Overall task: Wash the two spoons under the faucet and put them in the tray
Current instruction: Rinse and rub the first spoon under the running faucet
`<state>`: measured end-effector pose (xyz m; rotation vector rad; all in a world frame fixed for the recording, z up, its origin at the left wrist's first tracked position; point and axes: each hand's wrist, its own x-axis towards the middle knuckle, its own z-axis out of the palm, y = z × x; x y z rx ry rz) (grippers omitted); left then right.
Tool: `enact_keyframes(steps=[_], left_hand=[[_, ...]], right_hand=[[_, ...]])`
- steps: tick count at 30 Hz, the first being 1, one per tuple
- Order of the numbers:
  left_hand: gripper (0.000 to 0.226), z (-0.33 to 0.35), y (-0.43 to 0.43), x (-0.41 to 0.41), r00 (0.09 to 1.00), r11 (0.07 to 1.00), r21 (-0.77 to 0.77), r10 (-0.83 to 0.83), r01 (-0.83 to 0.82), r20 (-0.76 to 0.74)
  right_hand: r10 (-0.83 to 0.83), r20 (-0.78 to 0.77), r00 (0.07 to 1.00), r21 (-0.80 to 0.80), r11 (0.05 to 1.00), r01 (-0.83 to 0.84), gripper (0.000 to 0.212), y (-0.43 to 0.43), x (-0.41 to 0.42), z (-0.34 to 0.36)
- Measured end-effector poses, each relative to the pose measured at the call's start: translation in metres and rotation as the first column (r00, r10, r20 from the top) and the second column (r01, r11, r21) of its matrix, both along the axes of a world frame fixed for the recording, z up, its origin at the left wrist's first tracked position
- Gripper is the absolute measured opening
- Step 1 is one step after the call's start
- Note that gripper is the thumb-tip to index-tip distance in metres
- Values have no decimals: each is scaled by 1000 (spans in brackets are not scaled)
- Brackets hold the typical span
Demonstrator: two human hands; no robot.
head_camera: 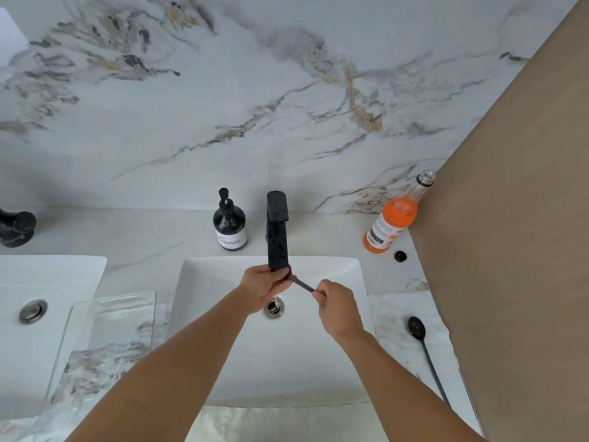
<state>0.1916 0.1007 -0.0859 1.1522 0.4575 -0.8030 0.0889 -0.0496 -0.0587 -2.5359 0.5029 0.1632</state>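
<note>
Over the sink, two hands hold a spoon just under the faucet: the left hand at its bowl, the right hand at its handle. A second spoon lies on the counter right of the sink, a tray left. A soap bottle stands behind-left, a drink bottle behind-right.

Just one view here, a wide-angle cam worn on the head, looking forward and down from right above the sink. It faces the marble wall, which fills the top half and bends from the lens. Both forearms come in from the bottom edge, so it's close. The table runs edge to edge, with a second basin cut off at the left.
</note>
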Motion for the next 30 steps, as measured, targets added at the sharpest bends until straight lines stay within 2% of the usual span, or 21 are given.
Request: enact_keyframes(steps=[2, 4, 5, 7, 9, 12, 14, 15, 17, 18, 19, 21, 23, 24, 25, 27, 28, 30], left_hand=[[15, -6, -2, -1, 1000, 994, 106, 13, -16, 28], [23, -10, -1, -2, 996, 980, 190, -71, 58, 61], [22, -10, 1, -1, 992, 980, 178, -105, 92, 64], [14, -7, 6, 2, 995, 994, 57, -92, 89, 41], [20, -4, 7, 5, 1000, 998, -68, 2, -1, 7], [16, -2, 0, 5, 992, 986, -112, 120, -124, -46], [15, -4, -6, -3, 983, 983, -105, 139, -152, -119], [20, -4, -8, -7, 978, 983, -108, 129, -147, -162], [25, -8, -11, -12, 967, 981, -125, 117, -148, -227], [22, -10, -12, -13, 961, 976, -140, 126, -164, -247], [18, -11, -11, -13, 954, 969, -158, 143, -188, -262], [17, -14, -11, -12, 952, 959, -189, 159, -212, -262], [18, -15, -6, -10, 974, 969, -196, 112, -151, -195], [18, -14, -1, -9, 988, 983, -165, 64, -86, -139], [17, -14, 5, -6, 997, 994, -110, -4, -4, -79], [13, -11, 17, 1, 985, 985, 11, -171, 171, 5], [12, -8, 21, 5, 973, 973, 46, -229, 228, 23], [11, -2, 23, 13, 972, 972, 43, -232, 230, 38]], right_hand=[[59, 20, 998, -133, 990, -56, 20, 1, 5, 5], [129, 5, 992, -261, 957, -123, 21, 1, 8, 10], [162, -7, 987, -309, 938, -156, 21, 0, 9, 12], [219, -21, 975, -386, 898, -210, 18, -1, 10, 16], [258, -21, 966, -455, 858, -239, 13, 1, 11, 19], [278, -31, 960, -493, 831, -256, 12, 5, 14, 20], [255, -45, 966, -414, 875, -250, 10, 9, 14, 20], [213, -70, 974, -320, 920, -224, 10, 11, 13, 20], [70, -177, 982, 4, 997, -71, 13, 15, 13, 21], [-14, -244, 970, 222, 973, 70, 13, 18, 12, 20], [-89, -323, 942, 404, 887, 223, 14, 21, 10, 20], [-170, -462, 871, 580, 685, 441, 17, 27, 4, 19], [-187, -532, 826, 634, 559, 535, 20, 30, -1, 18], [-170, -546, 821, 640, 548, 539, 21, 28, -2, 20], [-136, -534, 834, 625, 601, 498, 21, 23, -1, 22], [-16, -478, 878, 528, 794, 302, 22, 8, 6, 30], [46, -455, 889, 472, 859, 197, 23, 0, 12, 36], [114, -423, 899, 402, 913, 73, 26, -13, 27, 46]])
